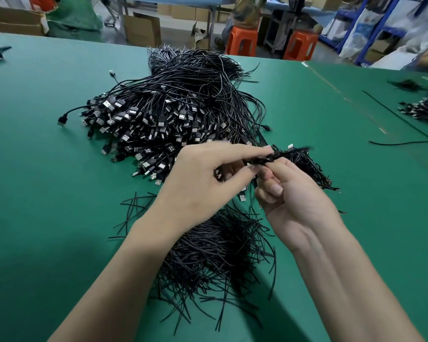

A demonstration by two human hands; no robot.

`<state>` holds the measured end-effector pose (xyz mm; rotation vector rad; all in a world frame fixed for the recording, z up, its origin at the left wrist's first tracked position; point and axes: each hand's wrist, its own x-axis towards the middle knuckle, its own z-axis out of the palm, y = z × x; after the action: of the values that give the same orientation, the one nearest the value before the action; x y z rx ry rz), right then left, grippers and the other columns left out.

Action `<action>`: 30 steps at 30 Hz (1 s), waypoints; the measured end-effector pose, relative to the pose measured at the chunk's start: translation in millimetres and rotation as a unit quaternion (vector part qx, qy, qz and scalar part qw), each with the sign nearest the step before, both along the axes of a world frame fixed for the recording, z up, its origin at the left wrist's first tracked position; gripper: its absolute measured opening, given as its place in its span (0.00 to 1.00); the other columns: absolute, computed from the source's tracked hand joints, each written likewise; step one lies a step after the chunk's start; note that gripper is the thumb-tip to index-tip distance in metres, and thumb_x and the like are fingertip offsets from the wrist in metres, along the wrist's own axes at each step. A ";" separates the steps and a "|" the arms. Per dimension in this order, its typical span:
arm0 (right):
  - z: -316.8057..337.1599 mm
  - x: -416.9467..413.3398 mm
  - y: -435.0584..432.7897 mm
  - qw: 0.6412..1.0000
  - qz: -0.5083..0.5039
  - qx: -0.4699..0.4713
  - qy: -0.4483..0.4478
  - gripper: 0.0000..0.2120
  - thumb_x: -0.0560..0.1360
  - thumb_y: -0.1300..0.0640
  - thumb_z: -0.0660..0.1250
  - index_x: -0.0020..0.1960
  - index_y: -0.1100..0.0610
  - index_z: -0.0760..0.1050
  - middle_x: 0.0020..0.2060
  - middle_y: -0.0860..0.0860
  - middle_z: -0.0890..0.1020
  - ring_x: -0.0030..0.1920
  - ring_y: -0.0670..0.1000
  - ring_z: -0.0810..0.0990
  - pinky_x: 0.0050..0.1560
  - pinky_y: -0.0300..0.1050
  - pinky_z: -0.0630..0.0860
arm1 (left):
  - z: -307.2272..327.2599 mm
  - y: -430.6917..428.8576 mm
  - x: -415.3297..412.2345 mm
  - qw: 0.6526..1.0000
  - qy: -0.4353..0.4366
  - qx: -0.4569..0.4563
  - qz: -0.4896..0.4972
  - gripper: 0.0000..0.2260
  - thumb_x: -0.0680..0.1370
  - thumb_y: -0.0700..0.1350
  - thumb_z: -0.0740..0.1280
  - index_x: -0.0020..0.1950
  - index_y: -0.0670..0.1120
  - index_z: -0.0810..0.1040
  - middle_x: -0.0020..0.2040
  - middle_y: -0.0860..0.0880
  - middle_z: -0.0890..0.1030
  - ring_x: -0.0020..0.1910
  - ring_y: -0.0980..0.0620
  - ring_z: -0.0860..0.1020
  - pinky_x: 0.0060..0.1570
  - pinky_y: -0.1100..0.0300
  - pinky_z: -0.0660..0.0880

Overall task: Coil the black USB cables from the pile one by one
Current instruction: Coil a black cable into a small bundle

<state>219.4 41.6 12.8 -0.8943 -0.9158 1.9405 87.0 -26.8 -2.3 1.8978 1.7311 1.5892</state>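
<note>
A big pile of black USB cables [173,104] lies on the green table [40,149], silver plugs facing me. Just in front of it, above the table, both hands meet on one coiled black cable [279,156]. My left hand [203,183] pinches its near end between thumb and fingers. My right hand [289,193] grips it from below, palm turned up. The cable's far end is blurred. A small heap of bundled cables [311,169] lies right behind my right hand.
A heap of short black wire ties [218,253] lies under my forearms. More cables [423,112] and a loose black wire [405,124] lie at the right. Orange stools [242,40], cardboard boxes [141,30] and a seated person [247,11] are beyond the table's far edge.
</note>
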 end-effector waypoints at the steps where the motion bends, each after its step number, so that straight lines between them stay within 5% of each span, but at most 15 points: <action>1: -1.0 0.2 -0.1 1.000 -0.008 0.001 -0.006 0.18 0.80 0.69 0.62 0.34 0.55 0.71 0.24 0.48 0.72 0.19 0.41 0.64 0.21 0.33 0.60 | -0.3 -1.6 -1.3 0.999 -0.022 -0.019 -0.023 0.13 0.80 0.42 0.70 0.64 0.52 0.85 0.43 0.52 0.85 0.40 0.49 0.82 0.42 0.53 0.80; 6: -2.9 0.1 -1.6 0.999 -0.021 0.013 -0.030 0.10 0.79 0.62 0.68 0.41 0.56 0.72 0.26 0.47 0.76 0.20 0.41 0.64 0.20 0.33 0.62 | -2.6 -1.0 -6.0 0.981 -0.165 -0.073 -0.065 0.14 0.83 0.57 0.63 0.53 0.57 0.88 0.42 0.37 0.85 0.40 0.36 0.81 0.40 0.49 0.78; 9: -0.8 -0.5 -2.7 0.999 -0.025 0.025 -0.006 0.10 0.79 0.58 0.69 0.40 0.55 0.72 0.24 0.46 0.72 0.20 0.41 0.64 0.21 0.32 0.62 | -5.7 3.5 1.5 0.969 -0.224 -0.061 -0.080 0.03 0.78 0.44 0.75 0.50 0.50 0.88 0.41 0.51 0.87 0.39 0.54 0.83 0.40 0.61 0.77; 13: 3.2 -0.7 -4.9 0.998 -0.020 0.066 0.001 0.13 0.79 0.57 0.69 0.37 0.54 0.71 0.26 0.48 0.72 0.21 0.42 0.63 0.23 0.33 0.62 | -9.9 6.7 1.0 0.955 -0.277 -0.063 -0.083 0.23 0.74 0.38 0.78 0.65 0.53 0.76 0.47 0.54 0.86 0.44 0.62 0.81 0.39 0.63 0.72; 16: 3.5 -2.9 -4.6 1.000 -0.003 0.018 0.024 0.11 0.79 0.58 0.67 0.39 0.56 0.71 0.25 0.47 0.71 0.20 0.41 0.63 0.21 0.33 0.61 | -10.1 8.0 0.4 0.973 -0.217 -0.052 -0.062 0.26 0.74 0.38 0.76 0.70 0.52 0.77 0.48 0.59 0.85 0.47 0.64 0.79 0.42 0.66 0.71; 19: 3.5 -4.0 -3.7 0.999 0.007 -0.033 0.041 0.07 0.81 0.64 0.64 0.43 0.58 0.73 0.23 0.46 0.70 0.19 0.41 0.63 0.21 0.32 0.60 | -6.2 5.5 0.8 0.992 -0.119 -0.021 -0.042 0.19 0.74 0.33 0.75 0.62 0.50 0.84 0.52 0.57 0.85 0.55 0.61 0.81 0.53 0.72 0.71; 22: 4.6 -2.4 -4.3 0.997 0.011 -0.057 0.055 0.08 0.80 0.65 0.63 0.42 0.58 0.73 0.23 0.46 0.71 0.18 0.41 0.62 0.20 0.33 0.59 | -6.0 4.1 -2.0 0.999 -0.036 0.014 -0.005 0.19 0.74 0.33 0.75 0.56 0.56 0.85 0.53 0.55 0.81 0.58 0.51 0.78 0.61 0.62 0.72; 26: 4.9 -2.5 -3.5 0.998 0.000 -0.051 0.041 0.12 0.81 0.63 0.62 0.39 0.57 0.71 0.23 0.45 0.73 0.19 0.41 0.61 0.20 0.33 0.58 | -6.9 3.0 -7.3 1.000 -0.014 -0.002 -0.017 0.17 0.76 0.36 0.74 0.56 0.57 0.86 0.42 0.50 0.73 0.41 0.52 0.73 0.43 0.64 0.70; 30: 0.0 -0.6 -3.2 1.000 0.003 -0.002 -0.018 0.11 0.81 0.62 0.64 0.41 0.56 0.73 0.23 0.46 0.69 0.20 0.41 0.62 0.21 0.33 0.61 | -6.8 -1.3 -8.5 0.995 -0.073 -0.050 -0.054 0.13 0.80 0.40 0.68 0.56 0.57 0.87 0.39 0.52 0.84 0.37 0.48 0.79 0.38 0.50 0.78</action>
<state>218.7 38.4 12.8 -0.9330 -0.9368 1.9373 78.6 -28.1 -9.0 1.7519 1.5891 1.5304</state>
